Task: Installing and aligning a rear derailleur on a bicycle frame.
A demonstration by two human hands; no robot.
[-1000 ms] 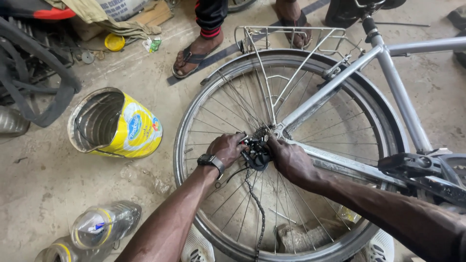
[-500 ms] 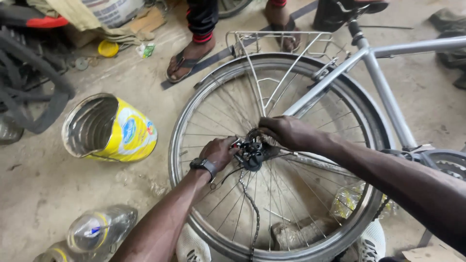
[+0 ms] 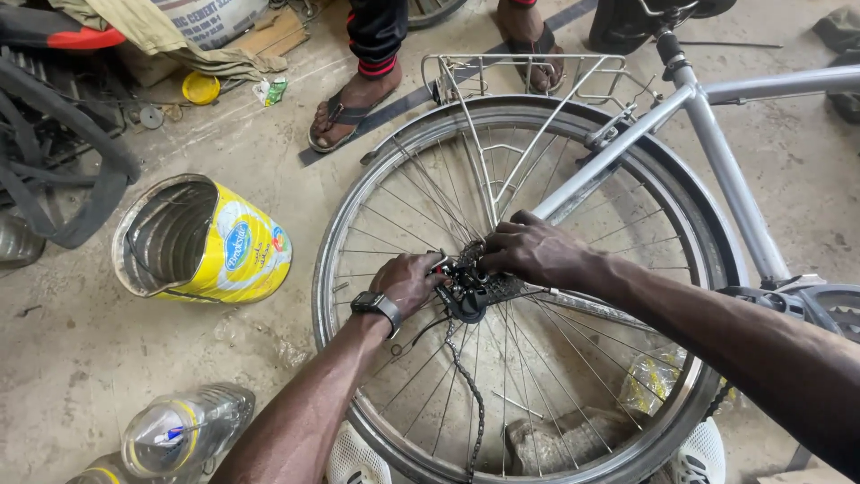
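Your left hand (image 3: pixel 408 282) clenched the black gear mechanism (image 3: pixel 466 287) at the hub of the bicycle wheel (image 3: pixel 358 206), and your right hand (image 3: pixel 528 251) grasped it from above. Left of the wheel, a yellow tin (image 3: pixel 237 246) with a blue oval label lay sideways on the floor (image 3: pixel 72 358).

A rough bicycle repair workshop: a silver bicycle (image 3: pixel 717 134) lies on a stained concrete floor (image 3: pixel 72 358), with spare tyres (image 3: pixel 63 170), an emptied yellow tin can (image 3: pixel 202 240), plastic bottles (image 3: pixel 184 430) and scraps scattered around it.
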